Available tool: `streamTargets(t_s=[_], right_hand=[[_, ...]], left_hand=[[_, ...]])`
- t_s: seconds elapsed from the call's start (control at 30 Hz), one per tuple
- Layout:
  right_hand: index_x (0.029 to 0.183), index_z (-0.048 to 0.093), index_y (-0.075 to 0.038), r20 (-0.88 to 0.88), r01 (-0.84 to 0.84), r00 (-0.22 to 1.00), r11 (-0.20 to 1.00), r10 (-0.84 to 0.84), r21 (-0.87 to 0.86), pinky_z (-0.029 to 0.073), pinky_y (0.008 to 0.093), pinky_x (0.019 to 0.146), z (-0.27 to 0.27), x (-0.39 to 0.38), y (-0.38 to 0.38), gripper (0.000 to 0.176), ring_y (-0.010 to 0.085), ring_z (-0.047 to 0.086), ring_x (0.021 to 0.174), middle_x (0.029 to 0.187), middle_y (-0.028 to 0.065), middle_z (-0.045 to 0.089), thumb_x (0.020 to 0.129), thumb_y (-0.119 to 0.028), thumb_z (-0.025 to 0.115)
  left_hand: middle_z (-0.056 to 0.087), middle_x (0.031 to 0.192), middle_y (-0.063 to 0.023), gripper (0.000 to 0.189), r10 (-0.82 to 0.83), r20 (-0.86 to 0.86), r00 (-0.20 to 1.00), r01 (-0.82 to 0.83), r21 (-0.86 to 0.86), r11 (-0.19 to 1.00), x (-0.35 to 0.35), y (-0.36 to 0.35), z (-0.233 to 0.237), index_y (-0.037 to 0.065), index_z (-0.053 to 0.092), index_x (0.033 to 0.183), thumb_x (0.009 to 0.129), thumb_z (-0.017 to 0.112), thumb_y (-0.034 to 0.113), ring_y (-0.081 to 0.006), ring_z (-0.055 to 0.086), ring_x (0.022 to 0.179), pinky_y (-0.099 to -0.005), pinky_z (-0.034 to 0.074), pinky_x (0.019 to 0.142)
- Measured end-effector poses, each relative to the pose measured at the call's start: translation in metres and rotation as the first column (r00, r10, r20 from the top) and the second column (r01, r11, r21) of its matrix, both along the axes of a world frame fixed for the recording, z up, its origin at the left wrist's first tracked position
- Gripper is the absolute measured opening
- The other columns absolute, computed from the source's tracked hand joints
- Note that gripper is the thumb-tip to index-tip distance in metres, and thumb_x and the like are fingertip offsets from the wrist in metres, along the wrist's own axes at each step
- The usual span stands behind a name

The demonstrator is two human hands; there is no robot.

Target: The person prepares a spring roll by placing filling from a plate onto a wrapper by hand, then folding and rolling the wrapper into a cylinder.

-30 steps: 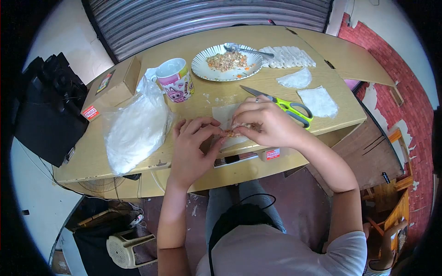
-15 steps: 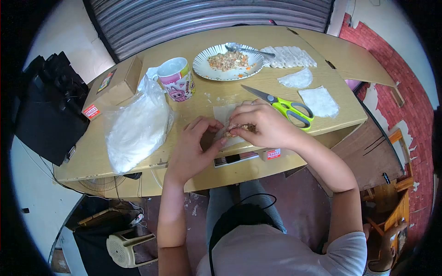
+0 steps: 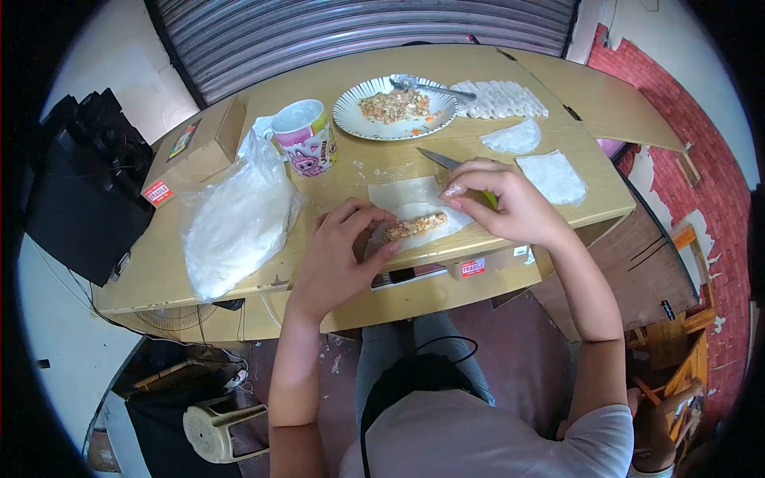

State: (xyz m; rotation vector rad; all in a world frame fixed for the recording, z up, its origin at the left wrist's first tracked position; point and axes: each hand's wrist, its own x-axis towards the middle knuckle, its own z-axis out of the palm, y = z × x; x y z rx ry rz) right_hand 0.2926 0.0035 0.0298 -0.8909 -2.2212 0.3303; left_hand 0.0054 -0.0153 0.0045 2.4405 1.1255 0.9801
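Wrapper (image 3: 411, 210) lies at the frame's centre, on the broad worktop (image 3: 319, 276). Left of centre sits a bulging plastic bag (image 3: 239, 227); at upper centre, a plate (image 3: 355, 126). At the wrapper's left side, the left hand (image 3: 339, 251) has its grip released, thumb and fingers apart. The right hand (image 3: 506, 203) partly covers the scissors (image 3: 438, 158); whether its grip pinches anything, I cannot tell. A short strip of filling (image 3: 416, 227) rests on the wrapper.
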Motion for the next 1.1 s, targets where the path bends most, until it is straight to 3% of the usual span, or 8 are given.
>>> streamTargets(t_s=[0.1, 0.17, 0.2, 0.3, 0.37, 0.8, 1.0, 1.1], right_hand=[[0.102, 0.075, -0.001, -0.004, -0.017, 1.0, 0.999, 0.017, -0.036, 0.056, 0.0377, 0.069, 0.001, -0.002, -0.006, 0.012, 0.0308, 0.069, 0.087, 0.099, 0.012, 0.072, 0.092, -0.008, 0.073], [0.103, 0.076, -0.001, 0.07, -0.013, 0.997, 0.994, 0.021, -0.109, 0.055, 0.0377, 0.086, 0.003, -0.003, -0.006, 0.012, 0.0297, 0.071, 0.099, 0.105, 0.0114, 0.074, 0.091, -0.004, 0.075], [0.103, 0.076, -0.001, 0.07, -0.015, 0.997, 0.994, 0.023, -0.109, 0.055, 0.0377, 0.086, 0.003, -0.004, -0.004, 0.012, 0.0297, 0.071, 0.099, 0.105, 0.0114, 0.074, 0.091, -0.004, 0.075], [0.101, 0.077, -0.002, 0.048, -0.069, 0.996, 0.996, 0.072, -0.048, 0.056, 0.0382, 0.085, -0.001, -0.006, 0.0, 0.011, 0.0295, 0.071, 0.099, 0.104, 0.0114, 0.074, 0.091, -0.005, 0.077], [0.094, 0.075, 0.001, 0.001, -0.093, 0.996, 0.995, 0.093, -0.032, 0.055, 0.0394, 0.069, -0.003, -0.01, 0.002, 0.009, 0.0302, 0.071, 0.08, 0.094, 0.0122, 0.073, 0.089, -0.006, 0.076], [0.094, 0.074, 0.002, 0.009, -0.043, 0.999, 0.994, 0.045, -0.103, 0.055, 0.04, 0.071, 0.006, -0.009, 0.001, 0.009, 0.0329, 0.071, 0.082, 0.095, 0.014, 0.072, 0.089, -0.005, 0.075], [0.094, 0.075, 0.001, 0.079, -0.032, 0.996, 0.987, 0.045, -0.161, 0.056, 0.0406, 0.074, 0.002, -0.01, 0.001, 0.009, 0.0336, 0.071, 0.084, 0.094, 0.0139, 0.072, 0.089, -0.005, 0.074], [0.098, 0.075, 0.002, 0.09, -0.057, 0.994, 0.993, 0.066, -0.101, 0.055, 0.0373, 0.068, 0.002, -0.01, 0.004, 0.013, 0.0303, 0.071, 0.082, 0.097, 0.0117, 0.073, 0.092, -0.01, 0.077]], left_hand=[[0.067, 0.109, -0.0133, 0.034, 0.004, -0.006, 1.0, -0.004, -0.029, 1.0, 0.0, 0.0, 0.001, 0.005, 0.072, 0.116, 0.085, 0.082, 0.015, -0.03, 0.069, 0.1, -0.0395, 0.054, 0.091], [0.068, 0.115, -0.0089, 0.034, 0.023, 0.028, 0.999, -0.019, -0.139, 0.99, -0.001, 0.0, 0.0, 0.011, 0.071, 0.116, 0.088, 0.078, 0.028, -0.0324, 0.067, 0.11, -0.0469, 0.045, 0.102], [0.068, 0.115, -0.0089, 0.034, 0.025, 0.028, 0.999, -0.021, -0.139, 0.99, -0.001, -0.001, 0.0, 0.011, 0.071, 0.116, 0.088, 0.078, 0.028, -0.0324, 0.067, 0.11, -0.0469, 0.045, 0.102], [0.068, 0.114, -0.0078, 0.034, 0.045, -0.007, 0.999, -0.046, -0.095, 0.994, 0.003, -0.003, 0.0, 0.011, 0.072, 0.116, 0.088, 0.079, 0.029, -0.031, 0.067, 0.108, -0.0467, 0.045, 0.101], [0.068, 0.114, -0.0072, 0.034, 0.071, -0.015, 0.997, -0.071, -0.021, 0.997, 0.006, -0.004, -0.002, 0.011, 0.072, 0.115, 0.088, 0.079, 0.03, -0.03, 0.067, 0.108, -0.0472, 0.044, 0.1], [0.069, 0.118, -0.0086, 0.032, 0.087, -0.06, 0.994, -0.085, 0.033, 0.996, 0.008, -0.004, 0.001, 0.011, 0.073, 0.114, 0.088, 0.08, 0.028, -0.0294, 0.067, 0.113, -0.0449, 0.043, 0.102], [0.071, 0.105, -0.0073, 0.025, 0.091, 0.029, 0.995, -0.09, -0.029, 0.995, 0.002, -0.004, -0.002, 0.012, 0.073, 0.11, 0.09, 0.078, 0.026, -0.0292, 0.069, 0.103, -0.0494, 0.041, 0.106], [0.073, 0.1, -0.006, 0.021, 0.105, 0.061, 0.993, -0.104, -0.028, 0.994, 0.0, -0.005, -0.003, 0.013, 0.073, 0.107, 0.09, 0.077, 0.025, -0.0286, 0.07, 0.1, -0.0495, 0.041, 0.108]])
